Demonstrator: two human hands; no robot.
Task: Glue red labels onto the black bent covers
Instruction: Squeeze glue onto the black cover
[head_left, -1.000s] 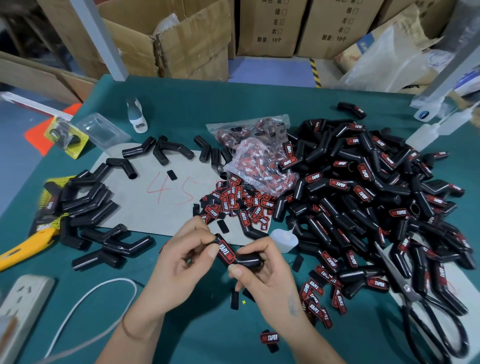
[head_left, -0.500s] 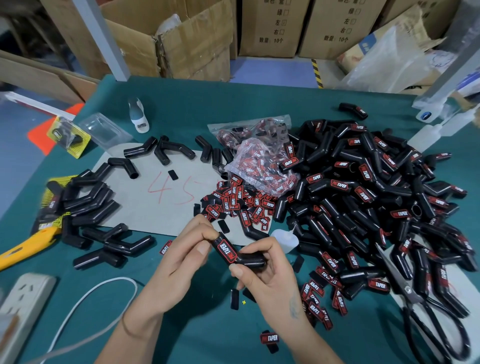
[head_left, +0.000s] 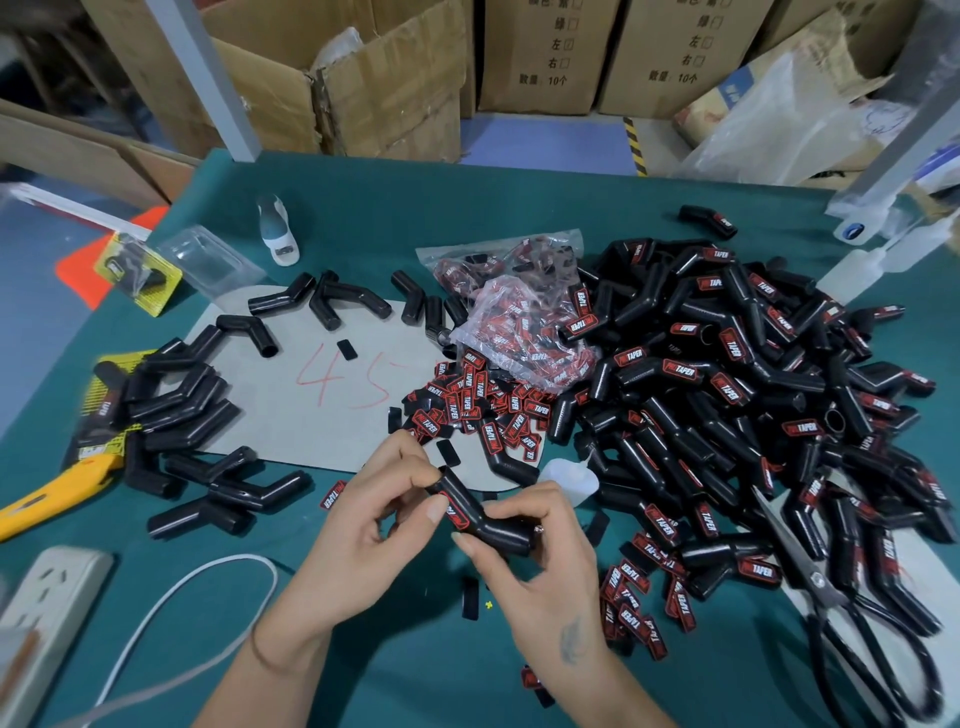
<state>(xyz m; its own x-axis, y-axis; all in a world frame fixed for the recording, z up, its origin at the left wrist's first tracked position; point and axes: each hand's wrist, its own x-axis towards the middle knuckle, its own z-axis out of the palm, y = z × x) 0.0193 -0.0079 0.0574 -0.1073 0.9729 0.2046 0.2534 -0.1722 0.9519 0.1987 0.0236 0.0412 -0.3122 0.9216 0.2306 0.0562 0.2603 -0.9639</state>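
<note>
Glossy black plastic cover (head_left: 483, 519), matt teal cloth table (head_left: 415, 218)

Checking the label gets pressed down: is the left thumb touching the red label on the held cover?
Touching. The head view shows the left hand thumb tip lying on the red label of the black bent cover.

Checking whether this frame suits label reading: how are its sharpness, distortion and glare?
Head view: wide-angle bending bows the table edge and posts; the held cover is soft, its red label unreadable; pile labels read clearly; mild sheen on the plastic bag; corners blur.
</note>
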